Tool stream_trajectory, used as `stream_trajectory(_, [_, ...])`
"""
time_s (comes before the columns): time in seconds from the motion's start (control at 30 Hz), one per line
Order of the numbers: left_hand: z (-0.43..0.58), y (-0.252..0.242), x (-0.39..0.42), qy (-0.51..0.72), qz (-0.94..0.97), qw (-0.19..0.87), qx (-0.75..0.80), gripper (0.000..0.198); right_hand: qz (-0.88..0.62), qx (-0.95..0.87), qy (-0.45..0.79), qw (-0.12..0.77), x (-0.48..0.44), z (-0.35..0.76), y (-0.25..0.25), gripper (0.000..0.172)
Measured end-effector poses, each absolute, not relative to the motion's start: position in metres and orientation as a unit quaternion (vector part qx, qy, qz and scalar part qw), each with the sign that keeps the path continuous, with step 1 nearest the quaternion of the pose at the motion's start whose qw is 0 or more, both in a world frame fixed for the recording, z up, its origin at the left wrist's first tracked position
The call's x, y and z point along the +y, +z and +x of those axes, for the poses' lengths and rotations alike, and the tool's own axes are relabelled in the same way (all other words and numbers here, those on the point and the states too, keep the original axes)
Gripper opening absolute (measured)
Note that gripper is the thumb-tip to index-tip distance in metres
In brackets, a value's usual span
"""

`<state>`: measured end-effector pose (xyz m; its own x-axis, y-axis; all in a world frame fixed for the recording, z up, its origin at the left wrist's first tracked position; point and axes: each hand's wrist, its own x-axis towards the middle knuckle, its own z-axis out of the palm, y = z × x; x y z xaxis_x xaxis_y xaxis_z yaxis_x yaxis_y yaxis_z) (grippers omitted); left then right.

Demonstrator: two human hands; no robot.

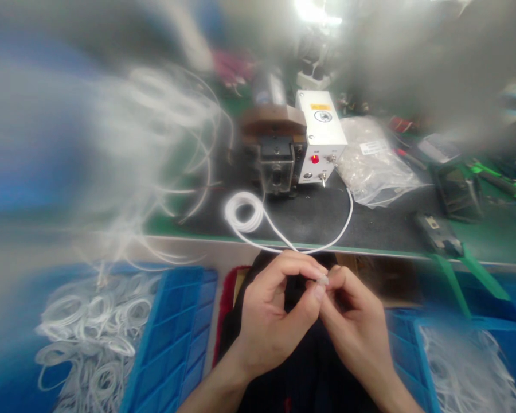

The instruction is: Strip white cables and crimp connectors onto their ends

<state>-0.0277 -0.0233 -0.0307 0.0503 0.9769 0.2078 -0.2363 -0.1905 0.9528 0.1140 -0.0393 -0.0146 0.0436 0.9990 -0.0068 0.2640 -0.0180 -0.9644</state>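
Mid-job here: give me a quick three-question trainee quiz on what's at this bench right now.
1. True or false: the left hand and right hand pinch one small clear connector between their fingertips.
2. Where does the white cable coil linked to the hands lie? A) on the bench mat before the dark machine B) in a blue bin C) inside the plastic bag
3. Fill in: the button on the white control box is ____.
Key: 1 true; 2 A; 3 red.

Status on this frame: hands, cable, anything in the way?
Left hand, right hand: both pinching clear plug. White cable runs from hands to bench, coiled there. Nothing blocking.
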Motion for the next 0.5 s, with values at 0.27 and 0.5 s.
stream_trajectory(0.27, [-0.063,-0.039,0.006,0.587,0.577,0.247,0.511,0.022,-0.599,-0.544,0.426,0.405,-0.040,0.115,-0.017,0.028])
stream_trajectory(0.5, [-0.109,-0.075,0.034,0.379,0.706,0.009,0.599,0.027,-0.593,-0.563,0.417,0.397,-0.057,0.135,-0.049,0.032])
